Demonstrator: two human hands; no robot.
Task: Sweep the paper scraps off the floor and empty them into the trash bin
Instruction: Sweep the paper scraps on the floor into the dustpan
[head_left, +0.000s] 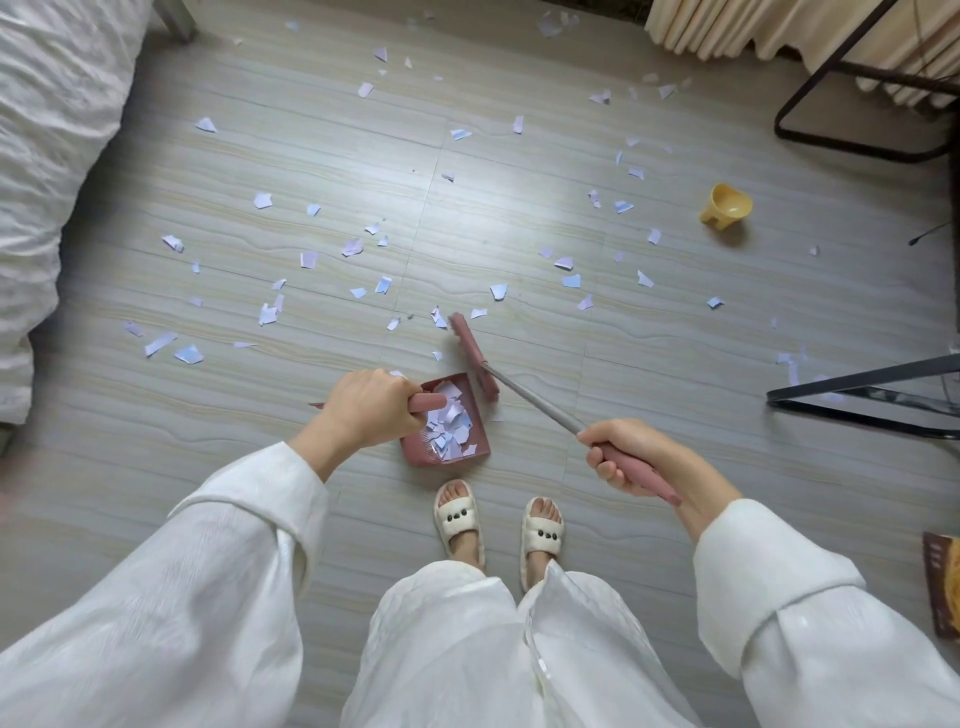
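Head view: right hand wraps fingers round the pink grip of the broom, closed tight on it; left hand is curled round the pink handle of the dustpan, also a full grip.

From the right-hand grip the metal shaft runs up toward 10 o'clock to the broom head. Head's long axis lies roughly 11-to-5 o'clock, w/ its near end just beside the dustpan's right edge and its far end out among loose scraps. Can't tell if bristles touch the floor.

Dustpan sits on the floor just ahead of the slippers. It already holds a heap of paper scraps. Comb teeth show on the edge nearest the feet; which edge is the scooping lip I can't tell.

Step, as I judge it: mid-sweep, collecting phase, prob. less than half done. Many scraps lie scattered from 9 round to 3 o'clock, some far out at 12 near the curtain.

Next move likely needs: reach broom out past a cluster, drag it back toward the pan, keep pan steady. Trash bin not in view, so emptying comes later.

Other: bed at 9–10 o'clock, yellow cup on its side at 2 o'clock.
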